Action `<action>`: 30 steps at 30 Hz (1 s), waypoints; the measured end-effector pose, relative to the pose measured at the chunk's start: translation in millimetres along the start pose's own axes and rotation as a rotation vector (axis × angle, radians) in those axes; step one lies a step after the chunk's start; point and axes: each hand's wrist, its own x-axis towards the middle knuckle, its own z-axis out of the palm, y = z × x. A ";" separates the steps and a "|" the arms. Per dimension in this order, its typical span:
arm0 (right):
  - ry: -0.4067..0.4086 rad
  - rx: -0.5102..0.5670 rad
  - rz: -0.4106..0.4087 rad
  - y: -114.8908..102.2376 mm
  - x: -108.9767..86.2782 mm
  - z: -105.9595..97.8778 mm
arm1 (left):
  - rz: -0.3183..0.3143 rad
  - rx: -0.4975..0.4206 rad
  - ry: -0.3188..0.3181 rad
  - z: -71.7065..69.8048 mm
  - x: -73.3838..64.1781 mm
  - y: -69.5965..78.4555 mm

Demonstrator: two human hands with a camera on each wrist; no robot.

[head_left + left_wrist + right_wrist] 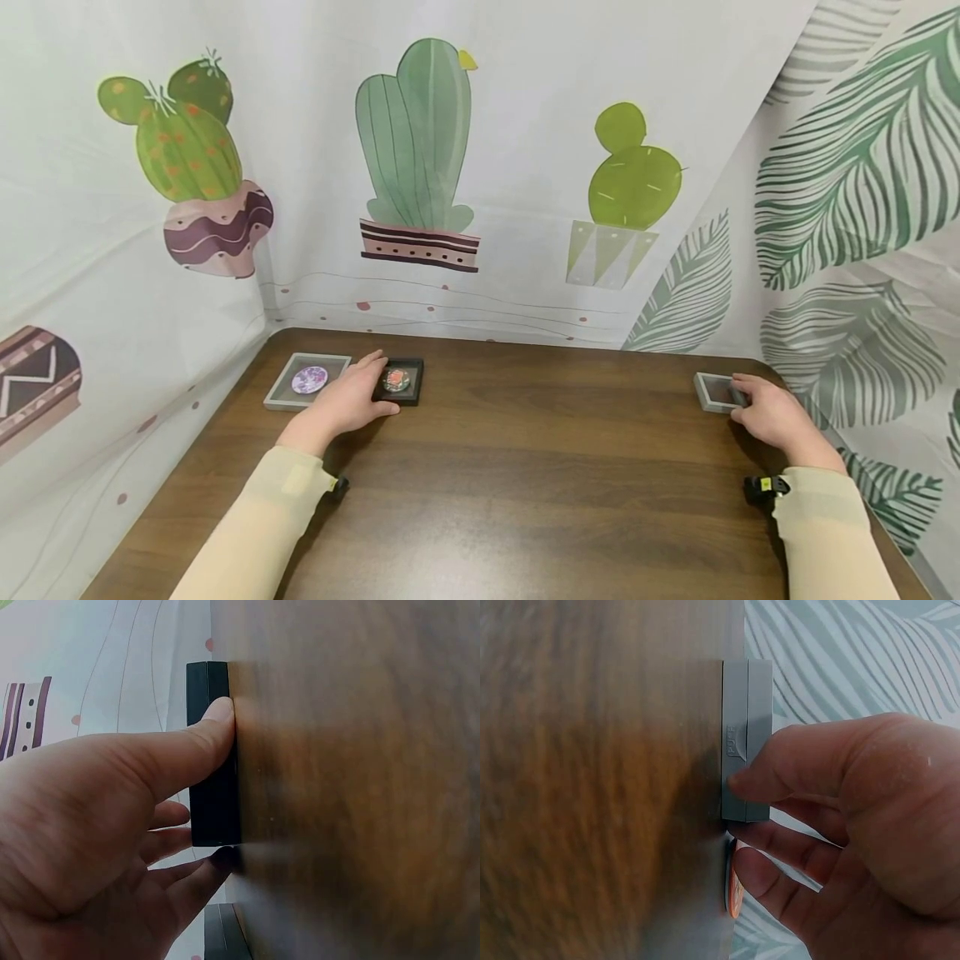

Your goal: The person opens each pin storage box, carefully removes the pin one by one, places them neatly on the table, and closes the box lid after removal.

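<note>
At the back left, my left hand [348,400] grips a small black display case [408,367] with a round patterned disc [396,380] showing through its clear top. The thumb presses the case's front side in the left wrist view, while the other fingers reach round its left end. Far to the right, my right hand [768,410] holds a small grey case [708,396] by its right end, thumb on the front. Raised lettering marks that grey side in the right wrist view. Beside those fingertips is a thin orange-edged disc [735,881], partly hidden by a finger.
A larger light-grey case [281,406] with a purple and white disc [310,380] lies left of the black one. All rest along the back of a brown wooden table [525,467]. Hanging fabric [525,167] printed with cacti and leaves borders the table behind and on both sides.
</note>
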 end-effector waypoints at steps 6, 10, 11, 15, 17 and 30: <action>-0.006 0.002 -0.001 0.5 0.9 0.2 | -0.002 0.003 0.007 -0.7 -0.3 -0.5; -0.005 0.005 -0.003 1.0 0.3 0.9 | 0.004 0.005 0.018 -0.6 0.0 -0.6; -0.003 0.004 -0.003 0.8 0.2 1.1 | 0.006 0.006 0.019 -0.7 0.0 -0.5; -0.001 -0.003 0.000 0.1 0.3 0.7 | 0.014 0.008 0.027 -0.9 0.0 -0.9; -0.001 -0.003 0.002 -0.4 0.0 0.6 | 0.015 0.012 0.029 -1.3 0.0 -0.7; -0.005 0.005 0.000 -2.7 -1.3 -0.3 | 0.016 0.051 0.033 -3.8 -1.9 -2.2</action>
